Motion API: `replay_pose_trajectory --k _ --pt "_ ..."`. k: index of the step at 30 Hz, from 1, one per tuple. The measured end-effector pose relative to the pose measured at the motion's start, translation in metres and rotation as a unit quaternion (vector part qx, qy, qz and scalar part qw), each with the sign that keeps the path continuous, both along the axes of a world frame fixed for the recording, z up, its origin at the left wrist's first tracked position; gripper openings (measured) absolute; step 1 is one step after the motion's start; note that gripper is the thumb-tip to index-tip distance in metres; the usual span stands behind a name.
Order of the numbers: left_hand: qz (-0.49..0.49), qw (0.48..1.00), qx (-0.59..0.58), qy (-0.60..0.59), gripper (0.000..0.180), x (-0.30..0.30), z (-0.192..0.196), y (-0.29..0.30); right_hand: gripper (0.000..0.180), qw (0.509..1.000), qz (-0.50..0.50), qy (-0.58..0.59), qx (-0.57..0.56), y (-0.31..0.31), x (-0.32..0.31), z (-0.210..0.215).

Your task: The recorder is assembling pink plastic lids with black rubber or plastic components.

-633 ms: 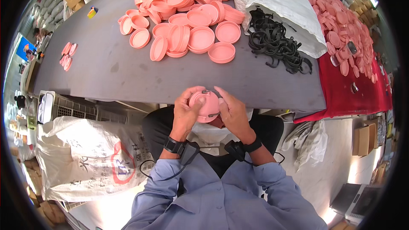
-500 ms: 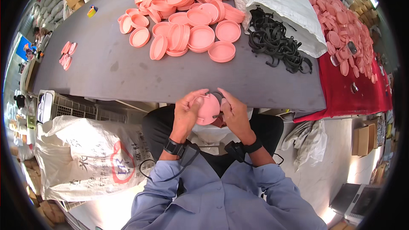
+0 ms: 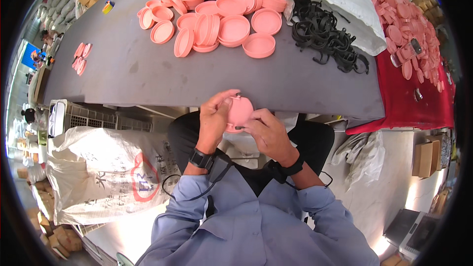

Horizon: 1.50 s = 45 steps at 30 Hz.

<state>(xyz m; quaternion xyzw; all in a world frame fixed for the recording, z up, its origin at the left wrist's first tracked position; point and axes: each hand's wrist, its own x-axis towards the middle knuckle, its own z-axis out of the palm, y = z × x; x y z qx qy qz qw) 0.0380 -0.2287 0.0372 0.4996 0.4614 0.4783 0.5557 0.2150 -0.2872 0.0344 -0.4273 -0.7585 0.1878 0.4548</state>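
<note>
Both hands meet just off the near edge of the desk [image 3: 148, 79], above the person's lap, closed together around one salmon-pink round lid [image 3: 239, 112]. Left hand [image 3: 213, 120] wraps the lid's left side with the thumb across its top; right hand [image 3: 263, 133] grips the lower right, fingertips pressed at the rim, where a thin dark strip shows, seemingly a black ring being seated, though it is too small to be sure. That fitting looks partway done, judging by the fingers working the edge. Beyond, toward the far edge, a big heap of matching pink lids [image 3: 221, 15] waits, and a tangle of black rubber rings [image 3: 325, 34] lies by a white sack [image 3: 335, 0] at the right. More lids [image 3: 409, 24] cover the red cloth past the right-hand corner; whether these are finished cannot be told.
</note>
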Motion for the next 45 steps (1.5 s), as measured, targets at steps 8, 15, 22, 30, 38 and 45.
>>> replay_pose_trajectory --k 8,15,22,30,38,45 --pt "-0.022 0.996 -0.088 0.010 0.026 0.018 0.001 -0.006 0.013 0.998 -0.011 -0.035 0.048 -0.006 0.006 -0.013" --pt "0.009 0.995 -0.092 0.039 0.023 0.040 -0.004 -0.014 0.013 0.996 -0.040 -0.044 0.070 -0.003 0.021 -0.023" --pt "0.041 0.998 -0.035 0.041 0.022 0.051 -0.003 -0.032 0.009 0.998 0.006 -0.036 0.042 0.007 0.051 -0.023" --pt "0.087 0.987 0.032 0.129 0.027 0.028 -0.029 -0.074 0.012 0.988 0.119 -0.101 0.005 0.005 0.047 -0.018" --pt "0.085 0.995 0.041 0.008 0.030 0.007 -0.018 -0.086 0.052 0.866 0.036 0.398 -0.301 -0.037 0.001 -0.045" --pt "0.061 0.960 0.184 0.202 0.032 -0.013 -0.054 -0.082 0.033 0.977 0.023 0.065 -0.202 -0.041 -0.023 -0.031"
